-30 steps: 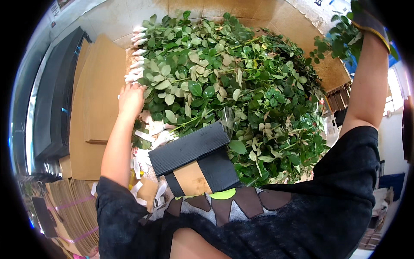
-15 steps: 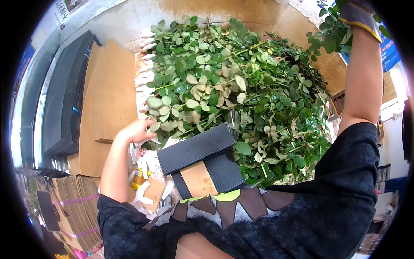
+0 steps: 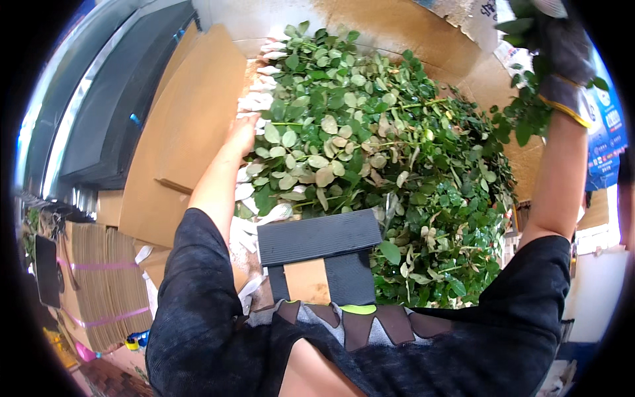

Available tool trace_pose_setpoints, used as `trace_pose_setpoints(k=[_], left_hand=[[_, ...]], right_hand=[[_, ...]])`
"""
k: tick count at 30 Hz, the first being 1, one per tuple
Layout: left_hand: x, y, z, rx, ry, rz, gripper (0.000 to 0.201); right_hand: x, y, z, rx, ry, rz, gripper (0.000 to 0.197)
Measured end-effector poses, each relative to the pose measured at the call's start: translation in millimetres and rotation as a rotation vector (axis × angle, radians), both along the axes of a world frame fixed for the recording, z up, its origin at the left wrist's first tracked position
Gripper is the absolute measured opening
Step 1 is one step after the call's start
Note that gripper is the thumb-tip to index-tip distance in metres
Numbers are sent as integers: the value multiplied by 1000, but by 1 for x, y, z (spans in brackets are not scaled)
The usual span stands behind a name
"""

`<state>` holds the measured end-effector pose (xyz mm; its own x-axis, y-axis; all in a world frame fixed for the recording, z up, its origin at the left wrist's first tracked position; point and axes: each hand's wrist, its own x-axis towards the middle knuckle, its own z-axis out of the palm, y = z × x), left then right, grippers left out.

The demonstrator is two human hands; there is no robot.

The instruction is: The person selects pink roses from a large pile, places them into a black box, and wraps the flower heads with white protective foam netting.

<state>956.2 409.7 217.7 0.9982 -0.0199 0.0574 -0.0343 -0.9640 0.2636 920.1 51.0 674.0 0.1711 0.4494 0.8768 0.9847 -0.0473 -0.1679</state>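
Observation:
A thick pile of leafy rose stems (image 3: 370, 145) lies before me. White-sleeved flower heads (image 3: 255, 101) line its left edge. My bare left hand (image 3: 245, 132) is among those heads, its fingers drawn together; whatever they hold is too small to make out. High at the right, my right hand (image 3: 567, 56), in a grey glove with a yellow cuff edge, is closed around a bunch of leafy stems (image 3: 529, 99). The upper part of this bunch runs out of view. Close to my body stands a black corrugated stand (image 3: 320, 237) with a tan cardboard strip (image 3: 307, 281).
Flat cardboard sheets (image 3: 205, 99) lean at the left beside black corrugated sheets (image 3: 126, 112). Below them stands a strapped cardboard stack (image 3: 102, 284) with a dark phone-like slab (image 3: 47, 271) by it. A brown-stained wall (image 3: 390, 26) bounds the pile's far side. A blue poster (image 3: 603, 126) hangs at the right.
My left hand has moved forward along the row of white-sleeved heads, and its fingers have come together. My right hand, still holding the stems, is slightly lower in view. The whole view has shifted.

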Motion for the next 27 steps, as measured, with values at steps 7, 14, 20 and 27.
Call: trace_pose_setpoints(k=[7, 14, 20, 27], left_hand=[[-1, -10, 87, 140, 290, -294, 48], [-36, -35, 279, -477, -335, -644, 32], [-8, -7, 170, -986, -15, -259, 52], [-28, -4, -25, -245, 176, -38, 50]], right_hand=[[-9, 40, -39, -307, -138, -543, 23], [37, 75, -160, -673, 351, -460, 46], [62, 18, -109, -639, 285, -761, 38], [54, -134, 3, 166, -226, -902, 37]])
